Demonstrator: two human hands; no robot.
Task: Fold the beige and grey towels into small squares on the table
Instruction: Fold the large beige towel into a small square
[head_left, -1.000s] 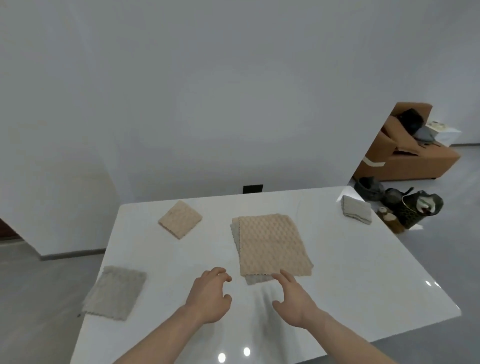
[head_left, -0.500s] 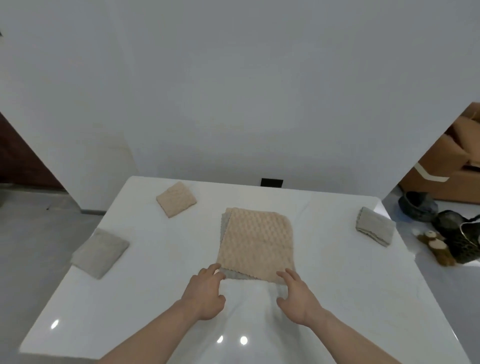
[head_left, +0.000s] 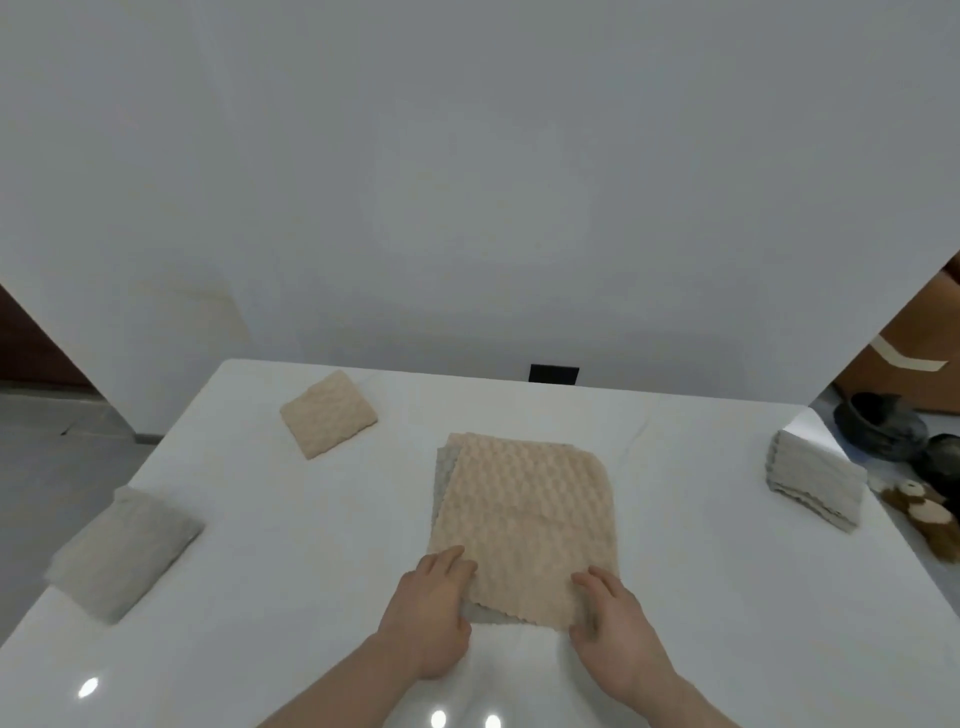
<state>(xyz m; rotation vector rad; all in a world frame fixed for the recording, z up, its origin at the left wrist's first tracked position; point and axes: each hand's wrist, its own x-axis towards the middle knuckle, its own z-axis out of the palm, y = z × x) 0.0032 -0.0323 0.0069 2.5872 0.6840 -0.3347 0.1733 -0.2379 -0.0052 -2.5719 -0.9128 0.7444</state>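
Beige cloth lies flat in the middle of the white table (head_left: 675, 597): a large beige towel (head_left: 524, 525) spread on top of a grey towel (head_left: 444, 470), which shows only as a strip along the beige one's left side and a bit under its near left corner. Your left hand (head_left: 428, 618) is at that near left corner, fingers curled onto the edge of the cloth; whether they pinch it or only rest there cannot be told. Your right hand (head_left: 618, 623) lies at the near right corner of the beige towel with fingers fairly straight, touching the edge. Beyond the beige towel to the left sits a small folded beige square (head_left: 328, 413). Farther left of it, near the table's left edge, lies a folded grey square (head_left: 122, 551). To the right of the beige towel, close to the table's right edge, rests a folded pale grey stack (head_left: 813, 480). Past that edge, on the floor, you can see dark bowls (head_left: 883, 428) and a brown stuffed toy (head_left: 919, 512).
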